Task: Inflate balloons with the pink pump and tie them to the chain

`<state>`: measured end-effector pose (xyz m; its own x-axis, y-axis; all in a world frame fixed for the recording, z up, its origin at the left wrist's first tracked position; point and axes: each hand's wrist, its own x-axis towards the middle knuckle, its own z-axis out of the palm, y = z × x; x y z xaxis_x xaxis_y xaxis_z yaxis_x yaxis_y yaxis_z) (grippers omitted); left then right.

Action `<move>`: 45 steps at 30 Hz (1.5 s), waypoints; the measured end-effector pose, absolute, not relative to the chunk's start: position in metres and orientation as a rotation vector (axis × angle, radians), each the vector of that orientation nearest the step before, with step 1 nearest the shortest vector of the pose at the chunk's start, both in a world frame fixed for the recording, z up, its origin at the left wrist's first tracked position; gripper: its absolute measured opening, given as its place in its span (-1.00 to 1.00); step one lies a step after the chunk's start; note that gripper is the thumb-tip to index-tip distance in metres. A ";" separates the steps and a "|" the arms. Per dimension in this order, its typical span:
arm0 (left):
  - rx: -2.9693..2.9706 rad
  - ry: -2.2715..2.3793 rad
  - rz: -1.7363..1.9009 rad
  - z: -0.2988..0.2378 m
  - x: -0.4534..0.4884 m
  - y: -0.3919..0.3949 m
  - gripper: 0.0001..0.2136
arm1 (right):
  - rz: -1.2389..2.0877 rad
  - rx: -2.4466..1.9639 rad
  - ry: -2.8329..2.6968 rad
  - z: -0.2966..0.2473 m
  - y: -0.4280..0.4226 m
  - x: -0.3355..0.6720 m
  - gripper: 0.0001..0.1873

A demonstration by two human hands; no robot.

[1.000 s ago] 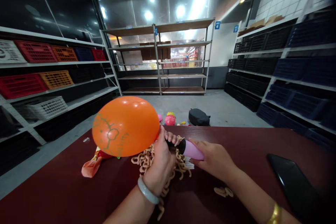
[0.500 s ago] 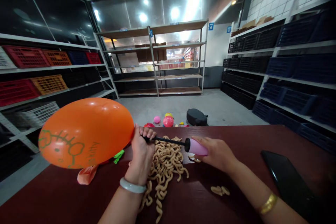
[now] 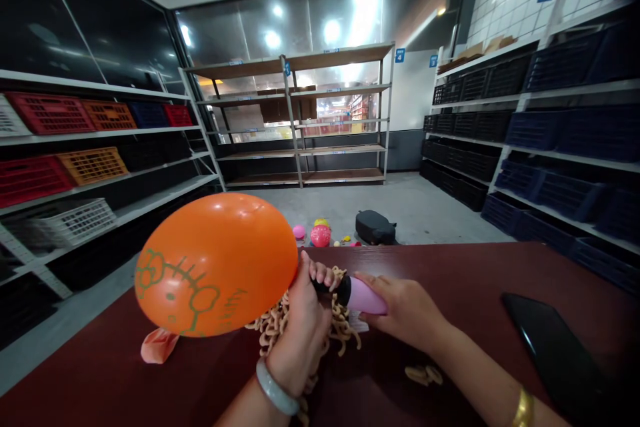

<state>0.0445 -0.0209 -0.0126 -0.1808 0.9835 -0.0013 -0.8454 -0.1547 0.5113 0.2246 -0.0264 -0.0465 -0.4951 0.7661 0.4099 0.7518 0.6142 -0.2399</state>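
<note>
An inflated orange balloon (image 3: pixel 215 263) with a green cartoon print hovers over the dark red table (image 3: pixel 475 273), left of centre. My left hand (image 3: pixel 300 320) is closed around the balloon's neck and the black nozzle end of a hand pump. My right hand (image 3: pixel 405 310) grips the pump's pink handle (image 3: pixel 367 297), pushed in close to my left hand. Under both hands lies a heap of tan curly strips (image 3: pixel 340 330). A grey bangle sits on my left wrist, a gold one on my right.
A limp peach balloon (image 3: pixel 157 345) lies on the table at left. A black phone (image 3: pixel 550 353) rests at right. A few tan strips (image 3: pixel 423 373) lie apart. On the floor beyond are small coloured balloons (image 3: pixel 320 235) and a black bag (image 3: pixel 375 227). Shelves with crates line both walls.
My right hand has pushed the pink handle in toward my left hand, hiding the black rod. The orange balloon has swung back to the right and up.
</note>
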 end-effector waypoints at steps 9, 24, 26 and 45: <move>0.402 0.359 1.838 0.018 -0.030 -0.004 -0.61 | -0.063 -1.136 -2.365 -0.046 -0.007 0.258 -0.36; 0.384 0.413 1.724 -0.018 0.045 -0.020 -0.59 | -0.030 -1.229 -2.360 -0.048 -0.027 0.230 -0.34; 0.387 0.428 1.724 -0.020 0.051 -0.023 -0.60 | -0.003 -1.242 -2.364 -0.048 -0.030 0.223 -0.30; 0.419 0.382 1.856 0.014 -0.039 0.001 -0.61 | -0.147 -1.238 -2.382 -0.042 -0.015 0.255 -0.33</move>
<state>-0.0386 0.0011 0.0139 -0.2979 0.9496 0.0972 -0.8339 -0.3085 0.4576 0.2553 -0.0145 -0.0422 -0.4964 0.7510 0.4355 0.7987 0.5916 -0.1098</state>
